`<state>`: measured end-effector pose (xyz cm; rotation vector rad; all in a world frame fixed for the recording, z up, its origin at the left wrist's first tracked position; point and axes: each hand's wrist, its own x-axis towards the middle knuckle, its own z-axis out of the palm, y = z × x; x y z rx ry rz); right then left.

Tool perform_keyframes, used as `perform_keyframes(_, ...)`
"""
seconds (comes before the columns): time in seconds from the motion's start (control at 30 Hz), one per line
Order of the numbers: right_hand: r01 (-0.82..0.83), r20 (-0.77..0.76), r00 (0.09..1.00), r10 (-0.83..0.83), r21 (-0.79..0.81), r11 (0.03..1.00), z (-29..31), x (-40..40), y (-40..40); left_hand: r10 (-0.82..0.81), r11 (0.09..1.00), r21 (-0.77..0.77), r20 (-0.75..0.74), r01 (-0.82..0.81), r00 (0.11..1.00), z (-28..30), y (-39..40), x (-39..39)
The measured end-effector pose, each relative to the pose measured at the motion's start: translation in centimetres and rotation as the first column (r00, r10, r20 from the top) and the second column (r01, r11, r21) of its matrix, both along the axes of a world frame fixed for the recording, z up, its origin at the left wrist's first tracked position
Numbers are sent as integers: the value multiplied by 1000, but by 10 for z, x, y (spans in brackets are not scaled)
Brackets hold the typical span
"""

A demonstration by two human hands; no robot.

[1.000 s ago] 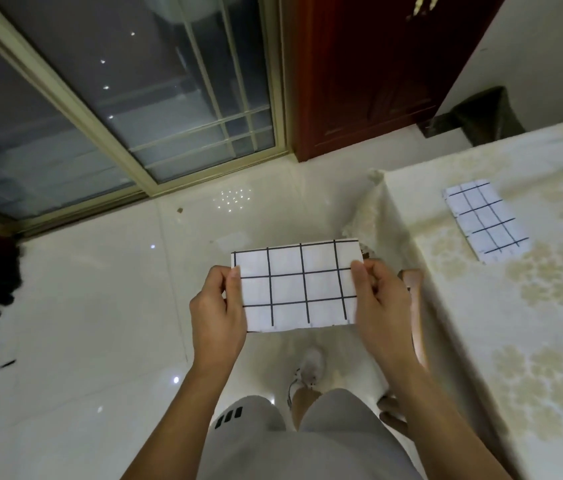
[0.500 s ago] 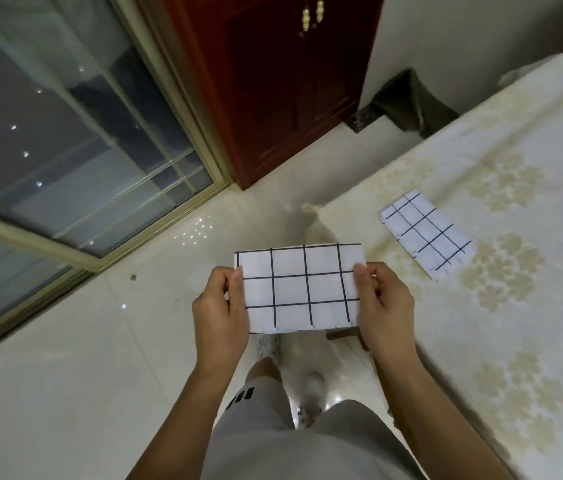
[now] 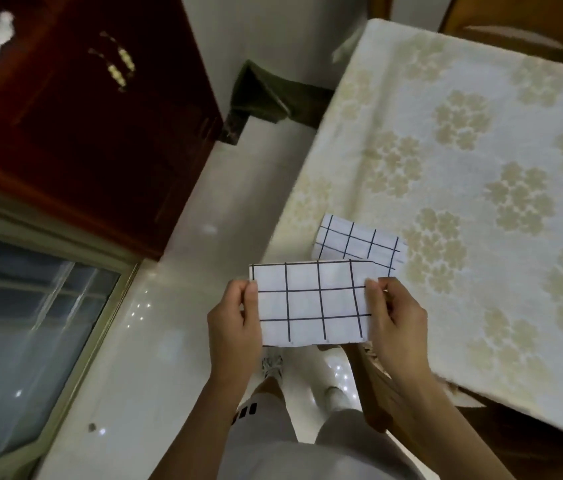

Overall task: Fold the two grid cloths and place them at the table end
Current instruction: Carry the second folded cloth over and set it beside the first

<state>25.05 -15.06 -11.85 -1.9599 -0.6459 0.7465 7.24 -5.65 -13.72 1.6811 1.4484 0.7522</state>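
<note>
A folded white cloth with a black grid (image 3: 311,303) hangs in the air in front of me, over the floor just off the table's near corner. My left hand (image 3: 235,327) pinches its left edge and my right hand (image 3: 394,323) pinches its right edge. A second folded grid cloth (image 3: 359,242) lies flat on the table (image 3: 481,168), close to the left edge, just beyond the held cloth, which hides its near corner.
The table wears a cream floral cover. A wooden chair (image 3: 373,375) stands under my right forearm by the table's corner. A dark red cabinet (image 3: 83,116) and a glass sliding door (image 3: 31,323) lie to the left, with a dark green object (image 3: 266,95) on the white tile floor.
My view has turned right toward the table. Both hands keep hold of the folded cloth, which now reaches the table corner and overlaps the lying cloth in view.
</note>
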Motion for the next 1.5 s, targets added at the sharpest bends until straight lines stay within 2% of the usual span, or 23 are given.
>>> perform_keyframes(0.3,270,110,959,-259,-95,958,-22,7,19,-304,952,-6,74,305,950,-14,73,36)
perform_keyframes(0.53,380,187,917,-351,-149,913,-33,24,18,-458,885,-48,80,463,885,-29,95,68)
perform_keyframes(0.7,350,229,926,-301,-219,911,-52,49,17,-539,837,-123,-15,534,842,-47,102,86)
perform_keyframes(0.93,219,294,947,-130,-295,930,-87,80,21,-536,833,-236,-112,501,837,-74,111,112)
perform_keyframes(1.17,202,232,966,-111,-414,887,-115,100,25,-479,876,-208,-269,436,836,-94,110,133)
perform_keyframes(1.33,200,226,968,-108,-437,877,-119,102,16,-451,892,-181,-304,414,839,-96,103,123)
perform_keyframes(1.5,179,260,963,-66,-440,880,-116,98,7,-492,866,-109,-355,488,795,-91,101,110)
